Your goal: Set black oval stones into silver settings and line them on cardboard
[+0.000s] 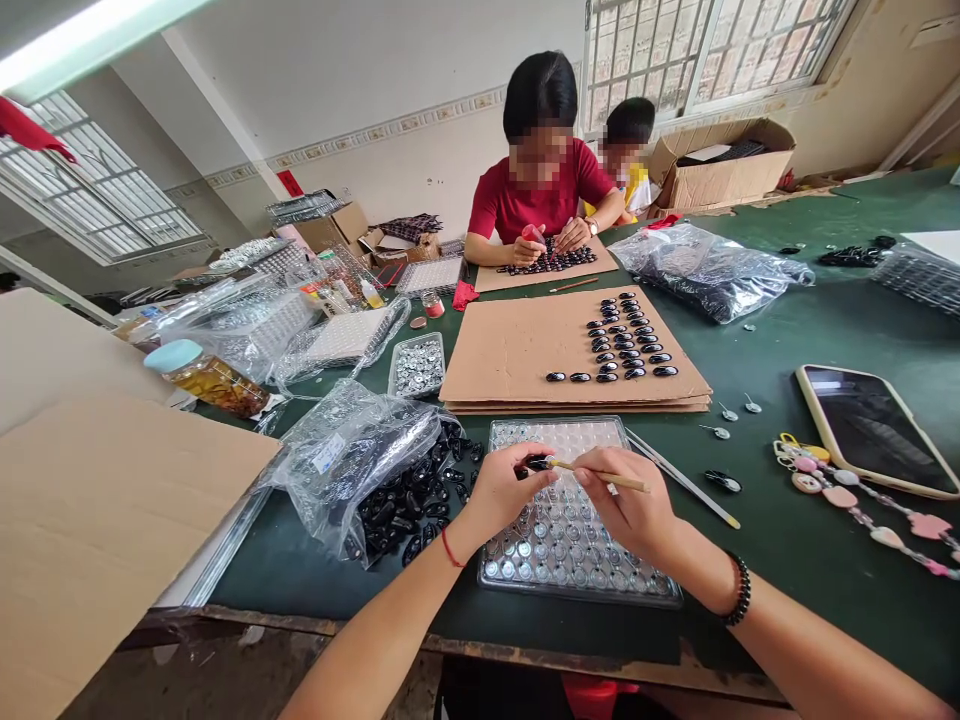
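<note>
Through the head camera I look down on a dark green counter (832, 600), smooth on top with a rough, worn edge. Under the hands lies a clear plastic tray (577, 590), moulded into rows of shiny round cups. Beyond it, flat brown cardboard sheets (517, 350) carry glossy, elongated black pieces set out in rows, and a crinkled clear bag (352, 440) spills loose black pieces (397, 508) to the left. A translucent tub (392, 372) holds small silvery discs, and a smooth phone (874, 420) lies at the right beside a string of beads (844, 497). I have the left hand (504, 490) pinching one black piece (536, 462) between thumb and fingers, above the tray's far half. The right hand (624, 495) pinches a slim wooden stick (631, 484) between thumb and fingertips, its tip pointing at that piece, which sits between the two hands. The left fingers cover part of the piece, and I can't tell whether the tip touches it. Both forearms run out of my view at the bottom, the hands hide several cups, and the loose pile's lower layers are hard to separate.
</note>
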The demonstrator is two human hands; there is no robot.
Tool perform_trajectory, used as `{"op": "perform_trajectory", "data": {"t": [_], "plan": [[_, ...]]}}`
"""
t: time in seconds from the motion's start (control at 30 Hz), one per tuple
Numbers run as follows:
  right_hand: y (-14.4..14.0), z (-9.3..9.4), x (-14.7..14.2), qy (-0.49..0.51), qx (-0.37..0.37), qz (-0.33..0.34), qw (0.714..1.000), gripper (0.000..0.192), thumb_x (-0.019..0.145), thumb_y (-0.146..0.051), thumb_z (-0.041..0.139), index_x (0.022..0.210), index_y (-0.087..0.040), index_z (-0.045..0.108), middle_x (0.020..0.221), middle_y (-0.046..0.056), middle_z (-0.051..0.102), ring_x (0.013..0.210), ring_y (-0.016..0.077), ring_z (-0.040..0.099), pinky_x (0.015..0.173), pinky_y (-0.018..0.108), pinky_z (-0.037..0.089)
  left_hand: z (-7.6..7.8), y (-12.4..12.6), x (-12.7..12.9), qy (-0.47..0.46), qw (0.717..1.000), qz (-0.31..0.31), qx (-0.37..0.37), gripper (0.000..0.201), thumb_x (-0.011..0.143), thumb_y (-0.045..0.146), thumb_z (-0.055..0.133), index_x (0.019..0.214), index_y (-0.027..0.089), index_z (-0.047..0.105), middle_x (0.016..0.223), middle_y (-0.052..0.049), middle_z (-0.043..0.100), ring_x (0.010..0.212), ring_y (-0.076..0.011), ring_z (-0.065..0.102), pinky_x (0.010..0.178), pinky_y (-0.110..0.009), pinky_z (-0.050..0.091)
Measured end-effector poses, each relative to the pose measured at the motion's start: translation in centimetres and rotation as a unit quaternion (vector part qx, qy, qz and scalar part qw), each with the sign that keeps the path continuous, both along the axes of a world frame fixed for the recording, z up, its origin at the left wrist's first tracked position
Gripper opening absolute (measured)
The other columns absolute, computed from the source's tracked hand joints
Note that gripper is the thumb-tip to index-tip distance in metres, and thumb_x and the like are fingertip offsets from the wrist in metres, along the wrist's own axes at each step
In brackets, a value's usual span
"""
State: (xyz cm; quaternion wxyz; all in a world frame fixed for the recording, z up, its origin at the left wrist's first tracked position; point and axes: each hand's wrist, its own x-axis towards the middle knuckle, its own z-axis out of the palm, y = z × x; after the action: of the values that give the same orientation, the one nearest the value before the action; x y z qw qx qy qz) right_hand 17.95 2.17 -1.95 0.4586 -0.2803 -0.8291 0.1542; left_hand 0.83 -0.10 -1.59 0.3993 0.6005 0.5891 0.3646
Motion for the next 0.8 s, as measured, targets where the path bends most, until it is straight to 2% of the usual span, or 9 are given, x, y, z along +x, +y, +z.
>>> {"op": "perform_trajectory", "data": {"t": [0.17,0.5,0.67,0.8], "plan": [[-0.05,-0.16,-0.08,-0.015,0.009,0.004,1.0,0.013,0.087,-0.02,0.038,0.078,-0.018,0.049,0.06,0.001,0.055,0.052,0.0123,0.047,0.052,0.024,0.033,0.2,-0.09,0.05,-0.02,1.0,-0.007,-0.02,0.033,0.068,0.038,0.062,0.094,0.019,0.066,0.091,-0.007,0.065,0.057,-0.0134,0.053,0.049,-0.022,0.038],[-0.14,0.01,-0.21,-0.02,0.014,0.009,1.0,0.015,0.087,-0.018,0.037,0.078,-0.018,0.049,0.061,0.002,0.057,0.052,0.0125,0.049,0.052,0.025,0.033,0.21,-0.15,0.09,-0.036,0.999,-0.005,-0.013,0.029,0.067,0.036,0.063,0.091,0.02,0.066,0.088,-0.006,0.065,0.067,-0.017,0.056,0.048,-0.021,0.037],[-0.17,-0.1,-0.3,-0.044,0.008,0.001,0.999,0.015,0.087,-0.02,0.038,0.077,-0.018,0.049,0.058,0.001,0.054,0.049,0.0118,0.046,0.05,0.024,0.032,0.15,-0.2,0.16,-0.02,1.0,-0.007,-0.005,0.029,0.069,0.037,0.06,0.092,0.02,0.066,0.09,-0.007,0.065,0.075,-0.0195,0.057,0.054,-0.023,0.04],[-0.42,-0.16,-0.58,-0.044,0.001,0.008,0.999,0.018,0.087,-0.021,0.037,0.075,-0.018,0.049,0.057,0.001,0.054,0.049,0.0116,0.045,0.049,0.024,0.031,0.29,-0.22,0.25,-0.009,1.0,0.006,0.019,0.024,0.071,0.033,0.059,0.089,0.019,0.067,0.092,-0.007,0.066,0.082,-0.0213,0.057,0.067,-0.027,0.042]]}}
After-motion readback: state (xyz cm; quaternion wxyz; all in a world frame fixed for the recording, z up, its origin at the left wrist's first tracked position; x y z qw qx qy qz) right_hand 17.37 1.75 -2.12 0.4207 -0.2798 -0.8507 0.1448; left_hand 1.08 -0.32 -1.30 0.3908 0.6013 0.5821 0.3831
